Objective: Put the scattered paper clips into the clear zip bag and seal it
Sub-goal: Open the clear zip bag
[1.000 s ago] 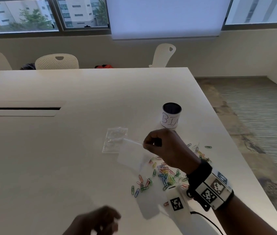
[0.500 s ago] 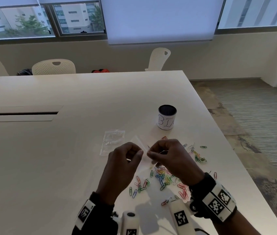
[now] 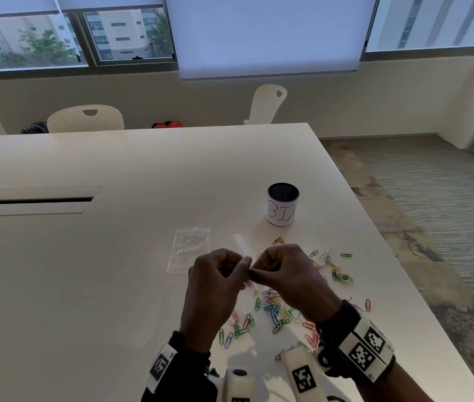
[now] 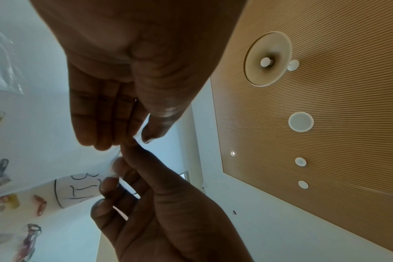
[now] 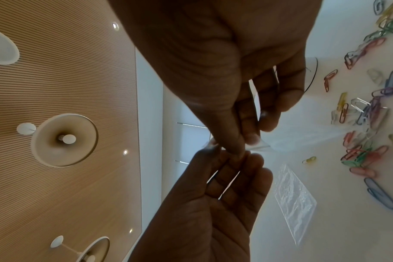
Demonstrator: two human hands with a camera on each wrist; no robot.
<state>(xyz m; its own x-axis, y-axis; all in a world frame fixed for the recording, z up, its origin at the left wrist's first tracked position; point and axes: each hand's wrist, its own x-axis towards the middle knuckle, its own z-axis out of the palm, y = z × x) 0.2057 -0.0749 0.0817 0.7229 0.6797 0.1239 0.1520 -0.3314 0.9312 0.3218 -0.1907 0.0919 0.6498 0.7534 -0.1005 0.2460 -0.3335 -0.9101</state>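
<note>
A small clear zip bag (image 3: 242,246) is held up above the white table (image 3: 114,285), its top strip sticking out behind my hands. My left hand (image 3: 243,264) and right hand (image 3: 254,271) meet fingertip to fingertip and both pinch the bag's edge. In the right wrist view the right hand (image 5: 242,143) pinches the film of the bag (image 5: 261,146) between thumb and forefinger. The left wrist view shows my left hand (image 4: 126,140) pinching at the same spot. Coloured paper clips (image 3: 273,311) lie scattered on the table under and to the right of my hands.
A second clear bag (image 3: 189,249) lies flat on the table left of my hands. A white cup marked BIN (image 3: 282,204) stands behind the clips. The table's right edge (image 3: 398,285) runs close to the clips. Chairs (image 3: 85,118) stand at the far side.
One second ago only my right hand held the bag. My left hand has risen from the table's front and now pinches the bag's edge beside the right hand.
</note>
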